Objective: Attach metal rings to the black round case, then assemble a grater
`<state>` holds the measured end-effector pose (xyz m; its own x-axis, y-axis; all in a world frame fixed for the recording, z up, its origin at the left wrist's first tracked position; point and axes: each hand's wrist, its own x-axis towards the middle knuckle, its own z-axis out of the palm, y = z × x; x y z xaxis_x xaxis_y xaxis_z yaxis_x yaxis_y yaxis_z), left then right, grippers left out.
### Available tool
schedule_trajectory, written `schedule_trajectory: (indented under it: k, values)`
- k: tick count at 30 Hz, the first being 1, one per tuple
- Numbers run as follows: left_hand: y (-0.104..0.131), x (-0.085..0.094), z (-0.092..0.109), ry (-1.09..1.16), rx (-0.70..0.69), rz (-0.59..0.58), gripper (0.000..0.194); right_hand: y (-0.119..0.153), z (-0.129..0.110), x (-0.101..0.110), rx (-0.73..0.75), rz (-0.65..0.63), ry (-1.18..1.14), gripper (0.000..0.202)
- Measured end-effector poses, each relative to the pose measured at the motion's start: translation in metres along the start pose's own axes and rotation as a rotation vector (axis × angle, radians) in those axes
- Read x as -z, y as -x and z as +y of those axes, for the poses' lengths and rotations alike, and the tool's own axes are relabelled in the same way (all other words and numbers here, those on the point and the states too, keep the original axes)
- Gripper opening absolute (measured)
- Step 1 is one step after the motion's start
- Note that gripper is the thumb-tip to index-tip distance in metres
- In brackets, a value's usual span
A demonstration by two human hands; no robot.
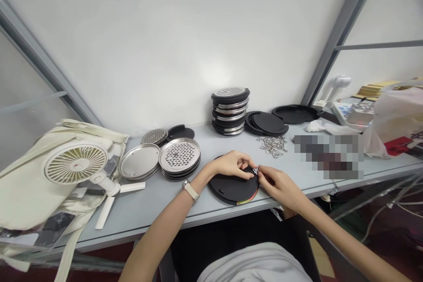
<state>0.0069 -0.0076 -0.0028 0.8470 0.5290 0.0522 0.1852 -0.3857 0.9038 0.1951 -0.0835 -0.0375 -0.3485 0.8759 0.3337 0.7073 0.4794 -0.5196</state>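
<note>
A black round disc (228,188) lies near the table's front edge, with a red, yellow and green strip along part of its rim. My left hand (233,164) rests over its far side, fingers curled and thumb pressed on the disc near the right rim. At that same rim, my right hand (277,184) pinches a small shiny metal piece (255,170); its exact kind is too small to tell. Behind the right hand is a pile of small metal clips or hooks (273,145).
At the back rises a stack of black and silver round plates (230,114). Black discs (267,123) lie beside it. Perforated metal plates (179,155) and plain metal plates (139,161) stand left. A white fan (76,164), cream bag (23,185) and plastic bag (396,114) flank the work area.
</note>
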Motion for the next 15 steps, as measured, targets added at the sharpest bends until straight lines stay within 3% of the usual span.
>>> schedule_trajectory:
  k: [15]
  values:
    - [-0.0009, -0.0003, 0.0008, 0.009, 0.021, -0.001, 0.035, 0.001, -0.0018, 0.0021, -0.002, 0.014, 0.002, 0.026]
